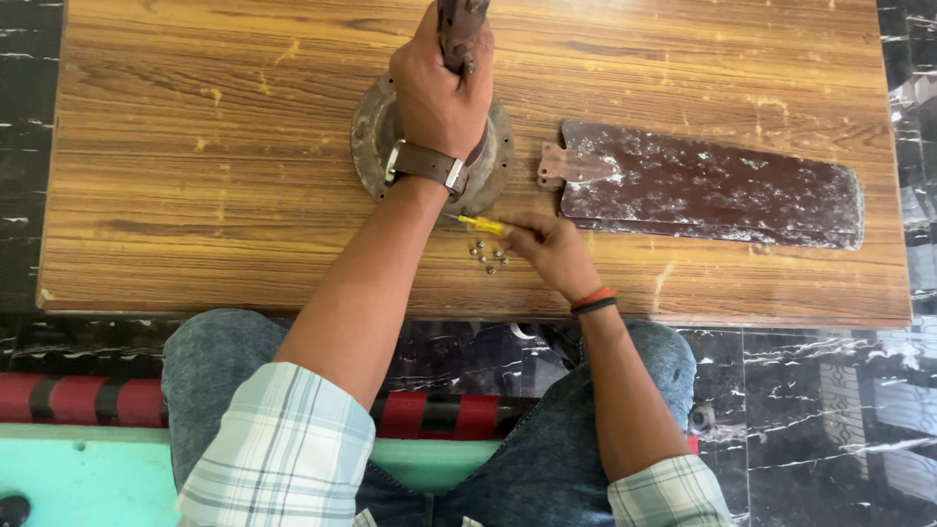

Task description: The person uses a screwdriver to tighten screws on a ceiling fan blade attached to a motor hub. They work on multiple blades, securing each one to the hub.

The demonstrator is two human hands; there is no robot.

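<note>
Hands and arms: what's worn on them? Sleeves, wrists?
Both forearms are bare, with pale plaid sleeves rolled up to about the elbows. The left hand has a brown leather strap with a metal buckle at the wrist. The right hand has thin orange and black bands at the wrist. No gloves.

- The left hand (441,93) and wrist hide the middle of the motor (376,137).
- The blade (459,24) it grips runs off the top edge.
- The screwdriver (483,225): only its yellow handle shows; the right hand (551,252) hides the rest.
- The screws (487,256) are too small to count.
</note>
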